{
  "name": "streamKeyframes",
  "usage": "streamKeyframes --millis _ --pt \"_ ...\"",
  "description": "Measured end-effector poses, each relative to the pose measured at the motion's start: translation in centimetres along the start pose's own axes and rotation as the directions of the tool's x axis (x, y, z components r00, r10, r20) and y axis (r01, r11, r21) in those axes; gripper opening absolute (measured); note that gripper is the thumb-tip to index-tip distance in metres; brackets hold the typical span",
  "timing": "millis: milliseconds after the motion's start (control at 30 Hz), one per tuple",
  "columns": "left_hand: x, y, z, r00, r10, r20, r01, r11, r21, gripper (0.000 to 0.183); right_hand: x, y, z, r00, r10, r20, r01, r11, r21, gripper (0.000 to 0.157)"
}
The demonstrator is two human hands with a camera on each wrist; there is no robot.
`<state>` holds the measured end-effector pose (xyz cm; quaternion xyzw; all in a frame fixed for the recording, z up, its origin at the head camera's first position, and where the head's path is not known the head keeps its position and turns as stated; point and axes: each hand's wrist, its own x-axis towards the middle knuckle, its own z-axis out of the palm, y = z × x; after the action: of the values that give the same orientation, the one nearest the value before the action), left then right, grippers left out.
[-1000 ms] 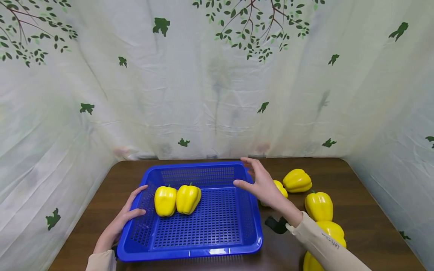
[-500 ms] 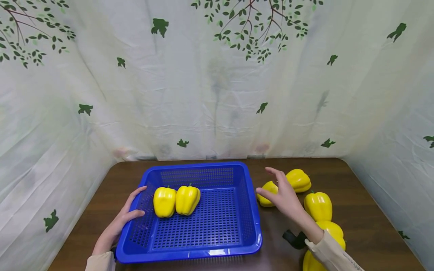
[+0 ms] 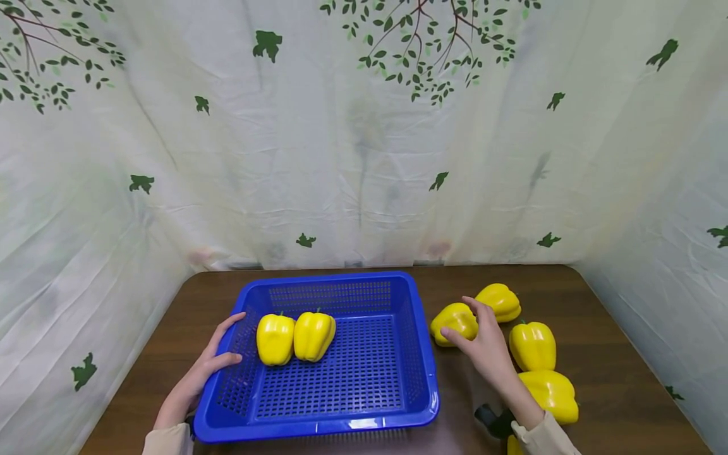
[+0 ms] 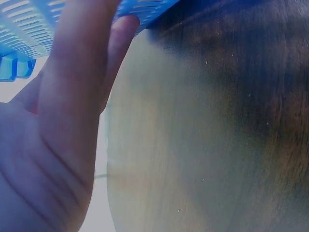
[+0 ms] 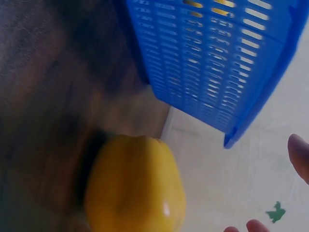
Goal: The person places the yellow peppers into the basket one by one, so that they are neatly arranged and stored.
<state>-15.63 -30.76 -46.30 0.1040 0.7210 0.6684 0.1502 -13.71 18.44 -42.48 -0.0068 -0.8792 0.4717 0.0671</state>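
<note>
A blue plastic basket (image 3: 352, 379) with slotted walls stands on the table, holding two yellow bell peppers (image 3: 296, 338) side by side at its left. My left hand (image 3: 207, 363) grips the basket's left rim, its thumb lying over the edge; the left wrist view shows that hand (image 4: 72, 111) against the slotted wall. To the right of the basket, my right hand (image 3: 486, 341) is spread beside a yellow bell pepper (image 3: 449, 319), the thumb overlapping its near side in the head view. In the right wrist view this pepper (image 5: 137, 188) lies below the fingertips (image 5: 300, 157), which stand apart from it.
More yellow peppers lie in a curve at the right: one behind the hand (image 3: 498, 300), another at the right (image 3: 533, 346), a third nearer (image 3: 552, 395), and one partly hidden by the sleeve. A white curtain with printed leaves (image 3: 364, 158) surrounds the brown table (image 3: 614, 379).
My right hand has moved right, from over the basket's right rim to the nearest loose pepper. My left hand stays on the rim; the basket and peppers have not moved.
</note>
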Motion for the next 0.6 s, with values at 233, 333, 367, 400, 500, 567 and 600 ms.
streamKeyframes --millis 233,333,367,400,500,567,600 --pt "-0.1 0.0 0.0 1.000 0.001 0.014 -0.001 1.000 -0.013 0.069 -0.4 0.7 0.6 0.999 0.038 -0.024 -0.038 0.999 -0.004 0.075" --pt "0.0 0.0 0.0 1.000 -0.002 0.010 0.002 1.000 -0.016 0.069 -0.4 1.2 0.8 0.999 0.038 -0.025 -0.039 0.999 -0.028 0.075" --pt "0.0 0.0 -0.1 1.000 -0.002 0.011 0.002 1.000 -0.018 0.069 -0.3 1.5 0.9 0.999 0.037 -0.024 -0.038 0.999 -0.036 0.075" --pt "0.0 0.0 -0.1 1.000 -0.002 0.013 0.002 1.000 -0.019 0.069 -0.3 1.7 1.0 0.999 0.033 -0.024 -0.034 0.998 -0.046 0.075" --pt "0.0 -0.1 -0.1 1.000 0.001 0.013 0.000 1.000 -0.025 0.069 -0.1 2.2 1.2 1.000 0.021 -0.020 -0.022 0.998 -0.066 0.075" --pt "0.0 -0.1 -0.1 1.000 0.006 0.014 -0.006 1.000 -0.020 0.069 0.1 2.4 1.2 1.000 0.016 -0.011 -0.017 0.997 -0.079 0.076" --pt "-0.1 -0.1 -0.1 1.000 0.007 0.013 -0.007 1.000 -0.019 0.069 0.2 2.5 1.2 1.000 0.012 -0.005 -0.012 0.996 -0.086 0.076"
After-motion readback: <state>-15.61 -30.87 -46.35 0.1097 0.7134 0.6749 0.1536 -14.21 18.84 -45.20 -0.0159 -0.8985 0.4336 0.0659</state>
